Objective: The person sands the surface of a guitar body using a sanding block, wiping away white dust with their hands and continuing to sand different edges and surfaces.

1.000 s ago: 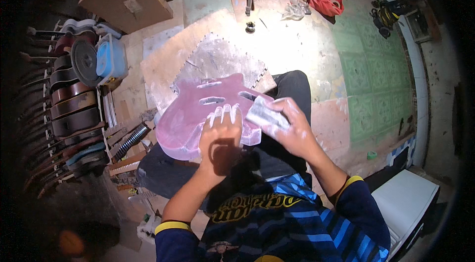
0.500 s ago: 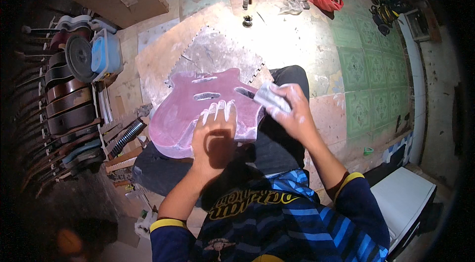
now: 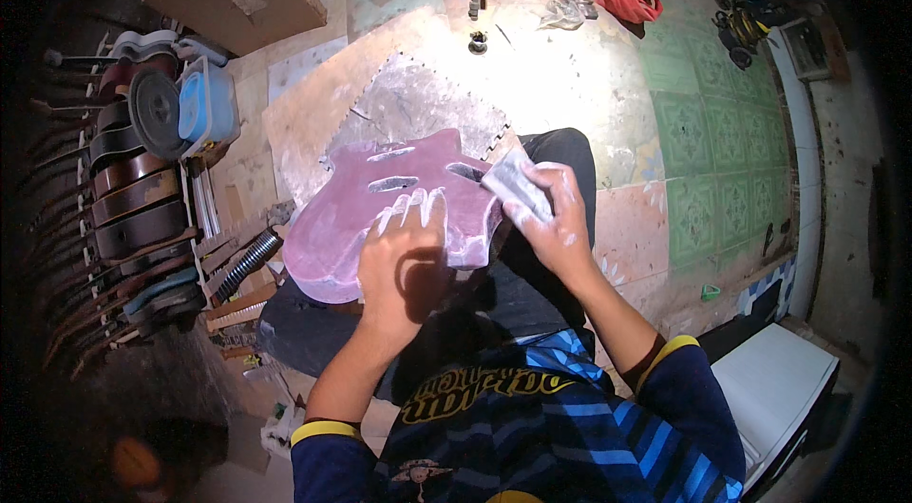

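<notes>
A pinkish-purple electric guitar body (image 3: 332,204) lies across my lap, its surface streaked with pale dust. Several slots are cut through its top. My left hand (image 3: 404,261) rests palm down over its near edge, the dusty fingers stretched out on top and slightly apart; the thumb is hidden. In my right hand (image 3: 560,218) is a dust-whitened sanding block (image 3: 518,184), held between thumb and fingers at the right end of the body, beside the elongated slot there. Whether the block touches the wood, I cannot tell.
A grey foam mat (image 3: 408,94) lies beyond the guitar body on the tiled floor. Several guitars (image 3: 138,194) stand in a row at left, near a blue plastic tub (image 3: 204,104). A small dark cup (image 3: 478,42) stands ahead. A white box-shaped thing (image 3: 774,389) is at lower right.
My right hand has shifted slightly left with the sanding block, whose flat face now shows more. My left hand has slid a little to the left together with the guitar body's near edge.
</notes>
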The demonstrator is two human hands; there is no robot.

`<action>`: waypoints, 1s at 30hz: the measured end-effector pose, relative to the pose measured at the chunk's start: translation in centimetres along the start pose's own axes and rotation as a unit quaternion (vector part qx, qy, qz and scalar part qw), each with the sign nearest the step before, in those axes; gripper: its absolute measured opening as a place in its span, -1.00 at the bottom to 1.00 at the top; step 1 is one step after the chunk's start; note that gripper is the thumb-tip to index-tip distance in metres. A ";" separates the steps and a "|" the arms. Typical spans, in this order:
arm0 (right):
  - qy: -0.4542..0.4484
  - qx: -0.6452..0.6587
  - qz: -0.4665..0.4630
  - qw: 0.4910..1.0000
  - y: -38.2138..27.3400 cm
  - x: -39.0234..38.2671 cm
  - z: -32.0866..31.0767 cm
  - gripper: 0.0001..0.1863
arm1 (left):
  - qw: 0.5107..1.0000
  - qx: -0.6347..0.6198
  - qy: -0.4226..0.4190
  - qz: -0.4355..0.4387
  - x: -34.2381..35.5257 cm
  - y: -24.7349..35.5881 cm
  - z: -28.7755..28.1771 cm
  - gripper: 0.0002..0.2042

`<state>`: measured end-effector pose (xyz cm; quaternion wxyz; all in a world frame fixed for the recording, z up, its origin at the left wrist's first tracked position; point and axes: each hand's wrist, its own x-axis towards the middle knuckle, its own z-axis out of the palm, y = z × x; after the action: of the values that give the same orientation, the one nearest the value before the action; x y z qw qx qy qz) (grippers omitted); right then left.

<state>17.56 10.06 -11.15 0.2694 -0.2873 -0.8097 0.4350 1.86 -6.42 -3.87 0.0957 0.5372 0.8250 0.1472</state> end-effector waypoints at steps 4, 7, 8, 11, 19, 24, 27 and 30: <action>0.005 0.079 -0.060 0.995 -3.8 -2.0 0.6 -0.47 | 0.999 0.029 -0.008 -0.012 0.7 0.3 -0.1 -0.51; 0.032 0.052 -0.031 0.998 -0.3 -2.0 1.6 -0.45 | 0.999 0.019 -0.026 -0.021 0.8 0.4 -0.5 -0.51; 0.048 0.003 -0.026 0.998 0.3 -1.1 1.8 -0.45 | 0.999 0.009 -0.027 -0.018 0.7 0.2 -0.6 -0.51; 0.042 0.091 -0.007 0.995 -1.8 -1.7 1.7 -0.48 | 0.999 0.042 0.004 0.002 0.8 0.1 0.4 -0.50; 0.081 0.021 0.014 0.996 -0.1 -0.2 2.2 -0.49 | 0.995 0.070 -0.053 -0.039 1.7 0.7 -0.5 -0.44; 0.093 0.020 -0.082 0.992 1.5 -0.7 2.6 -0.48 | 0.994 0.076 -0.067 -0.029 1.9 0.8 -1.5 -0.34; 0.109 -0.010 0.053 0.993 4.8 3.1 0.5 -0.53 | 0.992 0.100 -0.068 -0.034 1.9 0.8 -1.8 -0.25; 0.125 0.035 0.036 0.991 4.1 3.3 -0.4 -0.57 | 0.989 0.104 -0.088 -0.056 2.4 1.2 -2.0 -0.25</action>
<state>16.51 14.48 -13.86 0.3629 -0.3586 -0.7429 0.4334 1.29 -4.07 -1.62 0.1193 0.5080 0.8530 0.0070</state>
